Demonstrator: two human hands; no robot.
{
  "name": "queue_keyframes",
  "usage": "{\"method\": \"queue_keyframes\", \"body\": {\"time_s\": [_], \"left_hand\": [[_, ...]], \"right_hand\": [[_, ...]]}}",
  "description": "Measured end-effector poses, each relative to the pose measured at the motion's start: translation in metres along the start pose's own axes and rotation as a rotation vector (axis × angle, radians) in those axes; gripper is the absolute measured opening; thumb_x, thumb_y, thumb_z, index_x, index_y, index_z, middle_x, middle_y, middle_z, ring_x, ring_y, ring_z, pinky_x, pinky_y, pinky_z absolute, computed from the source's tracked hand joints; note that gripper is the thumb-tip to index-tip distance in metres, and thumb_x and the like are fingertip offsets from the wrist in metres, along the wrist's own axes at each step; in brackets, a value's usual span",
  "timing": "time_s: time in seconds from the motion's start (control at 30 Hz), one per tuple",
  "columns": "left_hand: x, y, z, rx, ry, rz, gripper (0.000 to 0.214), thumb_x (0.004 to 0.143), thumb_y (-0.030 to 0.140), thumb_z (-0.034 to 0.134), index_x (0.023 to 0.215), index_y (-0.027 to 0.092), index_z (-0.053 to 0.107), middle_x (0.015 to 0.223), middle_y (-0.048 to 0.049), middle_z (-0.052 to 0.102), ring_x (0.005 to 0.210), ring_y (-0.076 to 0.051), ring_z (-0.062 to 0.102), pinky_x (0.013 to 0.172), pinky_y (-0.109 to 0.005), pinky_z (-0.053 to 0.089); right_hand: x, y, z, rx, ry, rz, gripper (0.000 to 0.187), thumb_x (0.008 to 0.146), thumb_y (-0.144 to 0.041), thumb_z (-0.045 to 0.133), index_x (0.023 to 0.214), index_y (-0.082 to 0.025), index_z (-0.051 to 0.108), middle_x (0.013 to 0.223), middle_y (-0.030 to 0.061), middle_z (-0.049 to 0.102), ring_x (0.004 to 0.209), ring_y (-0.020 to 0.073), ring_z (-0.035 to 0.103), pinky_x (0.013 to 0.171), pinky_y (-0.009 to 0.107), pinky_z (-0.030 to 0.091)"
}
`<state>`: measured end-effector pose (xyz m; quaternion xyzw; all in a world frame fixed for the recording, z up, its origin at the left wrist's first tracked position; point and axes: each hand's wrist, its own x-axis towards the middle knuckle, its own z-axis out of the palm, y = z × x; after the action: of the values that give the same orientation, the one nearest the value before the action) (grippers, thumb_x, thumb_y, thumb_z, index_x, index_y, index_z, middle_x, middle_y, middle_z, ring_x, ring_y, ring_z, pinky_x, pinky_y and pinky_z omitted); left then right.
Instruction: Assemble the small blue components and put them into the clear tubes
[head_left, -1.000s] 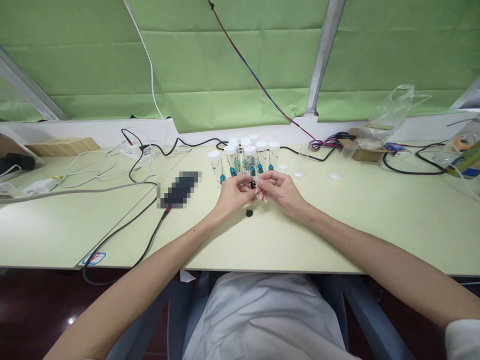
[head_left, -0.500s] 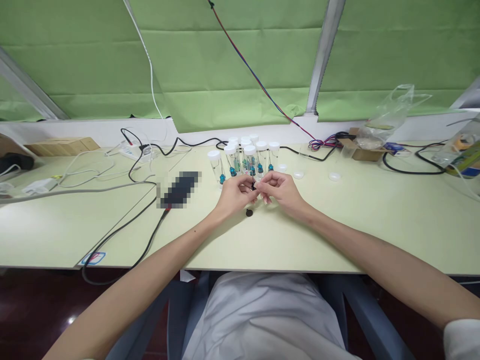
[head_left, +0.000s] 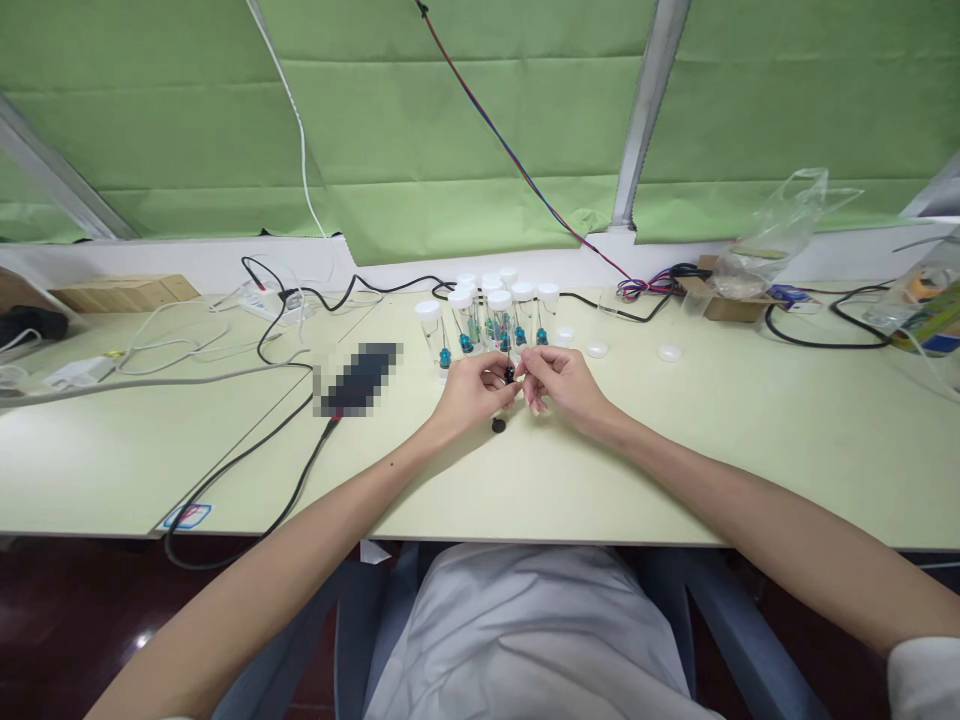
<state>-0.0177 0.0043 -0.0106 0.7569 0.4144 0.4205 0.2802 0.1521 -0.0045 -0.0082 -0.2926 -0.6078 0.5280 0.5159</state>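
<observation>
My left hand (head_left: 474, 388) is closed, with thumb and fingers pinching a small black part (head_left: 510, 375) that has a thin upright stem. Close beside it, my right hand (head_left: 559, 382) has its thumb and index finger pressed together at the part's right side; whatever lies between those fingertips is too small to make out. A black round disc (head_left: 499, 426) rests on the table just below my left hand. Behind both hands stands a cluster of clear tubes with white caps (head_left: 429, 312), each holding a teal piece on a thin stem.
White round caps (head_left: 670, 353) lie right of the tubes on the pale table (head_left: 675, 450). To the left is a blurred dark device (head_left: 360, 380) with a black cable. A power strip (head_left: 270, 300) and a cardboard box (head_left: 731, 305) with plastic bags stand at the back.
My right fingertips have shifted slightly up and away from the black part, so more of it shows. My left hand has hardly moved.
</observation>
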Motion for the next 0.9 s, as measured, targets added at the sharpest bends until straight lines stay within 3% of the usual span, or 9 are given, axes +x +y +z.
{"method": "queue_keyframes", "body": {"time_s": [0.9], "left_hand": [[0.0005,0.0031,-0.0017,0.021,0.006,0.002,0.015,0.074,0.020,0.063,0.086,0.016,0.070,0.076,-0.0033,0.072,0.063,-0.016,0.065,0.060,-0.027,0.053]], "right_hand": [[-0.0017,0.0001,0.0015,0.119,-0.082,-0.001,0.041,0.082,-0.058,0.072,0.082,-0.017,0.064,0.060,0.0000,0.067,0.047,0.0113,0.060,0.045,0.023,0.045]]}}
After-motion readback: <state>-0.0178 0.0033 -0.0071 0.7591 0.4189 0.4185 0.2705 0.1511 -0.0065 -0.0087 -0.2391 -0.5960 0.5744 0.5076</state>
